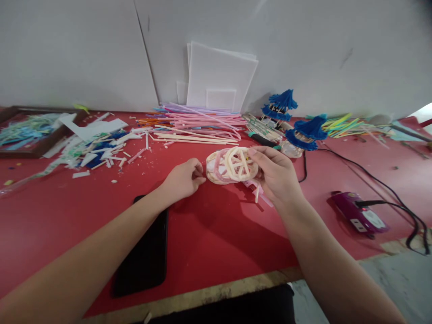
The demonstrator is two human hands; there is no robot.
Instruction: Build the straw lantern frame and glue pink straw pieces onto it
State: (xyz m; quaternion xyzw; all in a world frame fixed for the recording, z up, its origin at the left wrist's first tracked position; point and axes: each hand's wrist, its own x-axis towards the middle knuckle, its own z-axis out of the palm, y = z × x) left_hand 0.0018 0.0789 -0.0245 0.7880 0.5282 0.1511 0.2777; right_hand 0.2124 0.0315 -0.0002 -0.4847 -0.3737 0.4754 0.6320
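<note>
My right hand (276, 174) holds a round disc (231, 165) wrapped with pink and cream straw strips, fingers curled around its right edge, lifted a little above the red table (209, 234). My left hand (185, 179) is closed in a pinch right at the disc's left edge; what it pinches is too small to make out. A few short straw pieces (258, 191) lie under my right hand.
A black phone (145, 258) lies under my left forearm. Long pink and cream straws (199, 126) lie behind, with white and blue scraps (97, 148) to the left. Blue tasselled models (305, 130), a purple tool with black cable (359, 216), white sheets (219, 76) against the wall.
</note>
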